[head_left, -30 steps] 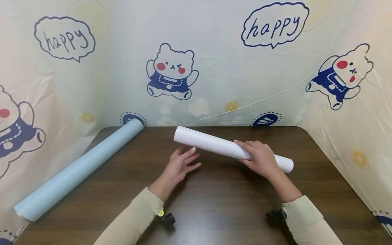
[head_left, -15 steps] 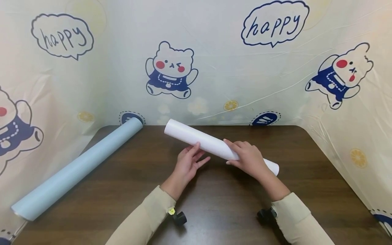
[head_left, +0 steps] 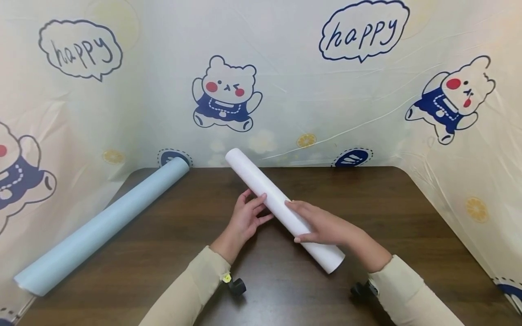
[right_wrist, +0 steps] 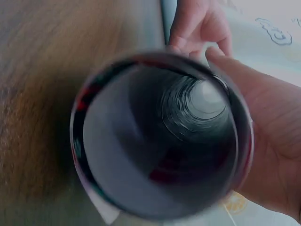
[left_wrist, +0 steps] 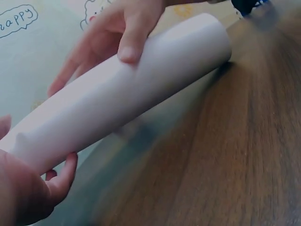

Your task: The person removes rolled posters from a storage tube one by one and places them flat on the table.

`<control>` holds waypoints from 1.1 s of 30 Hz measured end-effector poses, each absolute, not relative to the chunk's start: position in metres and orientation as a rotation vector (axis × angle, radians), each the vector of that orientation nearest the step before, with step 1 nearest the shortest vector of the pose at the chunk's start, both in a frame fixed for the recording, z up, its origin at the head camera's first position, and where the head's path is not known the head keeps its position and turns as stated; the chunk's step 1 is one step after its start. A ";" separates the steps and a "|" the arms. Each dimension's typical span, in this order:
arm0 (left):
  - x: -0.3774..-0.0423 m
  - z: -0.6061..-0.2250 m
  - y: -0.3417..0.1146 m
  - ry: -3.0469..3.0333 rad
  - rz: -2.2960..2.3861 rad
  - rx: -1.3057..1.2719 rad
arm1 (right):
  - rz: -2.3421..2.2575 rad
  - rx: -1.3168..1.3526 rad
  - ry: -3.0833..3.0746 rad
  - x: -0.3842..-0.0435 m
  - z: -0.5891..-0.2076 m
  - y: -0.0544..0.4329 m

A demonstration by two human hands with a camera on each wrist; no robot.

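Note:
A white paper roll (head_left: 248,172) slants across the middle of the table in the head view, its far end raised and its near end low at the right. My left hand (head_left: 246,219) holds it from the left, thumb on one side and fingers beneath, as the left wrist view shows. Over the lower half lies my right hand (head_left: 326,226), thumb on the near side, fingers on the far side. In the right wrist view the roll's open end (right_wrist: 136,155) shows a hollow inside with red and green patches near the rim. Whether it touches the table, I cannot tell.
A longer light blue roll (head_left: 102,226) lies along the left edge of the dark wooden table (head_left: 277,299). Cloth with printed bears (head_left: 226,108) hangs behind and at both sides. Each sleeve carries a small black camera, one of them the left wrist camera (head_left: 236,286).
The white paper roll has swung clockwise, its right end coming nearer to me and its far end rising. My left hand has moved right and taken hold of it; my right hand has shifted left.

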State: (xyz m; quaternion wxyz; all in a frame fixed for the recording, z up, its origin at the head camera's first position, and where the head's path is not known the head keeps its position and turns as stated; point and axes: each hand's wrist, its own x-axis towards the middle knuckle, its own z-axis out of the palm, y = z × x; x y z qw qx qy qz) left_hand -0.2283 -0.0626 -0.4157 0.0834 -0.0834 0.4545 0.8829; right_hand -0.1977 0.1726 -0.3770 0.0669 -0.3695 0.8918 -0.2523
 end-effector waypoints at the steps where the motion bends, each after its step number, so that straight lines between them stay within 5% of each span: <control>1: -0.228 -0.418 -0.062 1.375 2.614 -0.237 | -0.767 -1.128 2.659 -0.196 -0.376 0.172; 8: -0.230 -0.421 -0.064 1.469 2.502 -0.209 | -0.994 -1.076 2.567 -0.195 -0.377 0.168; 20: -0.232 -0.423 -0.062 1.417 2.406 -0.053 | -1.734 -0.385 2.114 -0.222 -0.410 0.161; 33: -0.229 -0.420 -0.063 2.040 1.974 0.032 | -1.821 -0.214 2.131 -0.215 -0.409 0.162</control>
